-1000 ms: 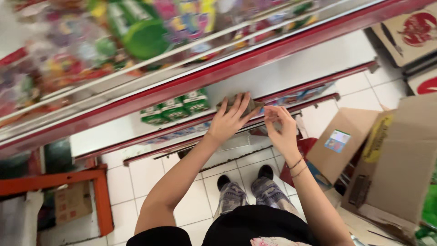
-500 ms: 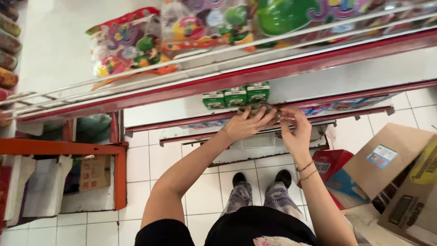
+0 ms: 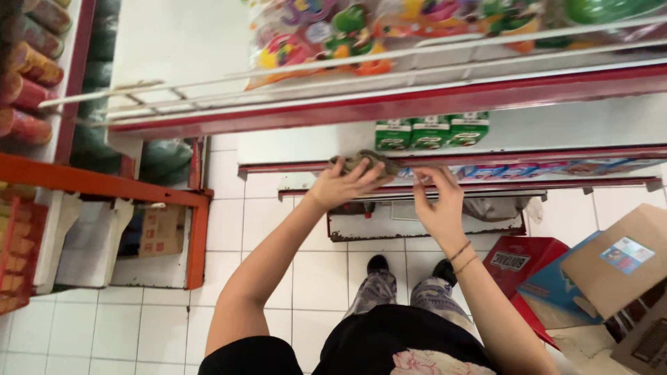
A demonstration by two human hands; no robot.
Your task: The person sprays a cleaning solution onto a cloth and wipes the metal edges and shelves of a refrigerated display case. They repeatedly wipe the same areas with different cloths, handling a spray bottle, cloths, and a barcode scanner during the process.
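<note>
My left hand (image 3: 345,186) presses a crumpled grey-brown cloth (image 3: 367,160) against the red front edge of a store shelf (image 3: 486,156). My right hand (image 3: 436,201) rests beside it on the lower rail, fingers spread, with thin bracelets on the wrist; nothing shows in it. Three small green cartons (image 3: 431,131) stand on the shelf just behind the cloth.
Colourful packaged goods (image 3: 333,38) fill the wire shelf above. Open cardboard boxes (image 3: 618,264) and a red box (image 3: 517,267) stand on the tiled floor at right. An orange-framed rack (image 3: 198,229) with goods stands left. My feet are below the shelf.
The view has swung to the left, bringing the orange rack into sight. Both hands stay at the shelf edge, and the left hand with the cloth has shifted a little leftward.
</note>
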